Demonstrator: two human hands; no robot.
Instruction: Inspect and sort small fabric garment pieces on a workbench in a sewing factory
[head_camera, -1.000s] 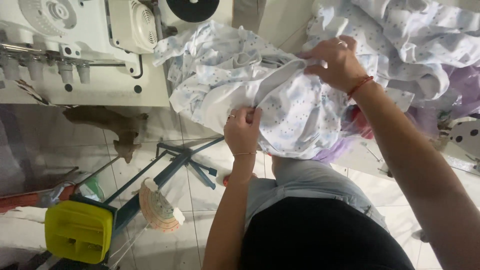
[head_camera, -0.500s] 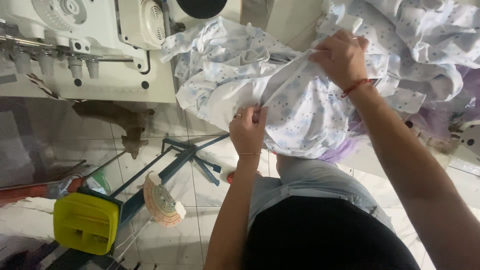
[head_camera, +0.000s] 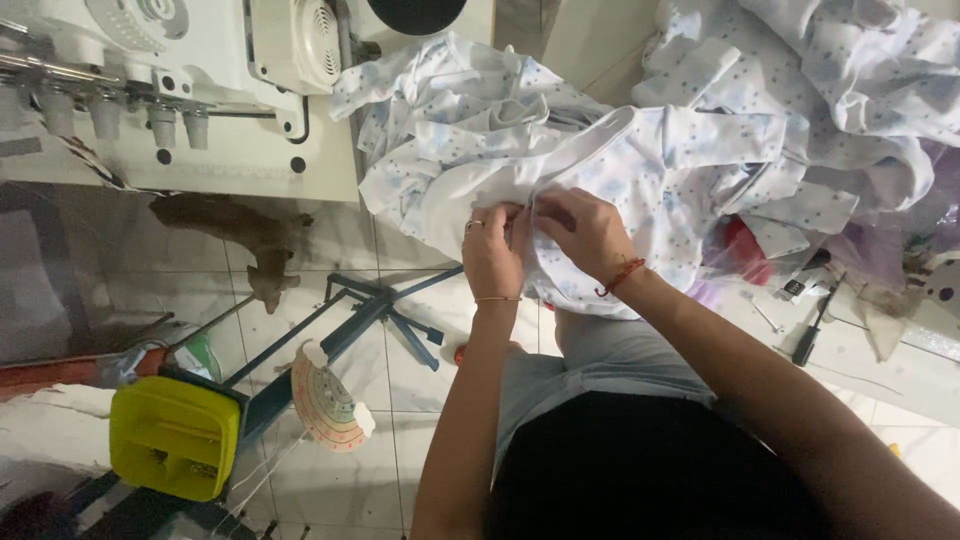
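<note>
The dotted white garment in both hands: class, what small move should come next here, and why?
Probably slide the two hands apart along the edge to pull it flat. The left hand and right hand pinch the dotted white garment close together at one bunched edge, their fingers nearly touching. The cloth is crumpled there, and the sewing machine sits off to the left.

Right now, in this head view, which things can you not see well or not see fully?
- Fingertips of the left hand and right hand: buried in folds of the white dotted garment.
- Sewing machine: cut off by the top and left edges.
- Small tools at right: too small to identify.
- Pile of dotted fabric: cut off by the top edge.
</note>
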